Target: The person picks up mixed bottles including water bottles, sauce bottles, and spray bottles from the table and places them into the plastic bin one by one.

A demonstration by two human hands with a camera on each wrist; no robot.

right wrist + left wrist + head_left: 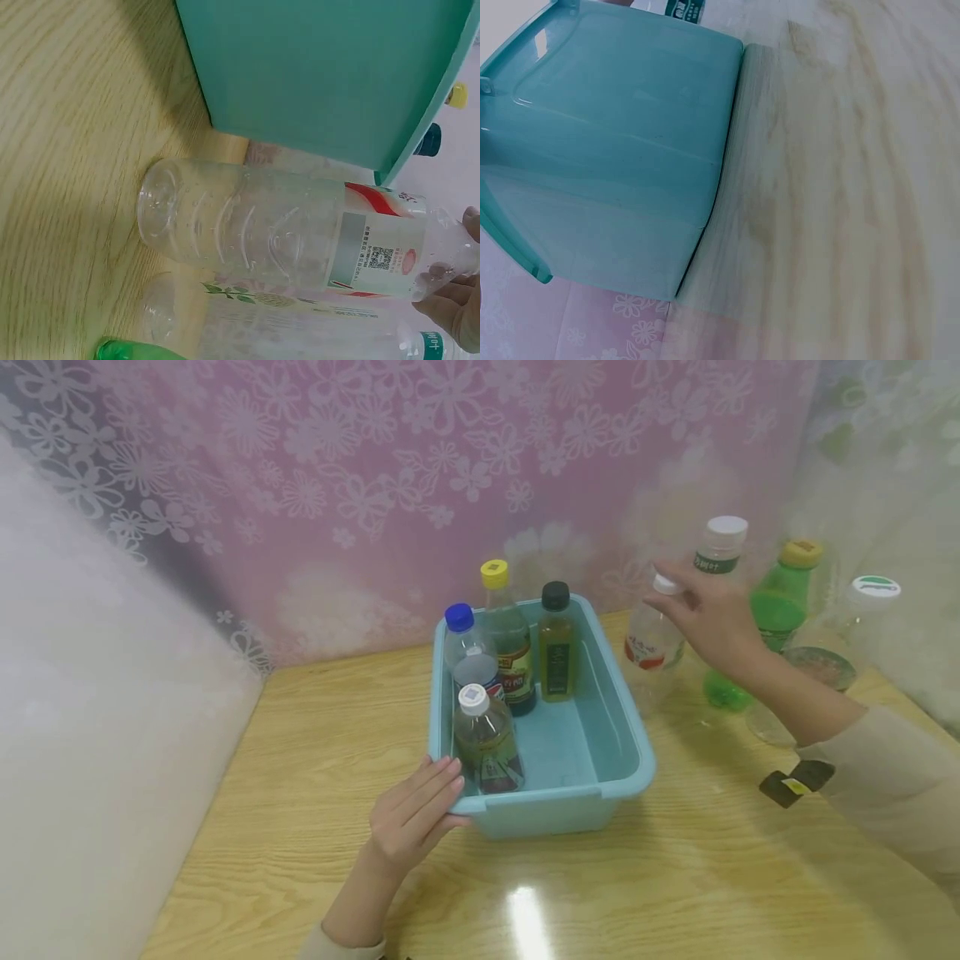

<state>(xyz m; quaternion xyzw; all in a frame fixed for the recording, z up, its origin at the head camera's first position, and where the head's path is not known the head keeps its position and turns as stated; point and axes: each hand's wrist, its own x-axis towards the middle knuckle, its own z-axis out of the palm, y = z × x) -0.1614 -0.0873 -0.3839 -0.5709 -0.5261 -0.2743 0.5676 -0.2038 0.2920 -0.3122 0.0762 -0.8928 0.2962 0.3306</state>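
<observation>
My right hand point(712, 614) pinches a clear plastic bottle point(651, 639) by its white-capped neck, just right of the light blue basin point(551, 814). In the right wrist view this bottle point(300, 232) looks empty, with a red and white label, its base close over the table. My left hand point(416, 814) holds the basin's near left corner, fingers along the rim and thumb below it. Inside the basin stand a blue-capped bottle point(471, 656), a yellow-capped bottle point(510, 635), a black-capped bottle point(557, 647) and a white-capped bottle point(487, 739).
To the right, partly behind my right arm, are a tall white-capped bottle point(720, 547), a green bottle point(780, 602) with a yellow cap, and a clear jar-like bottle point(825, 652) with a white lid. A flowered pink curtain point(375, 527) hangs behind the wooden table point(315, 760).
</observation>
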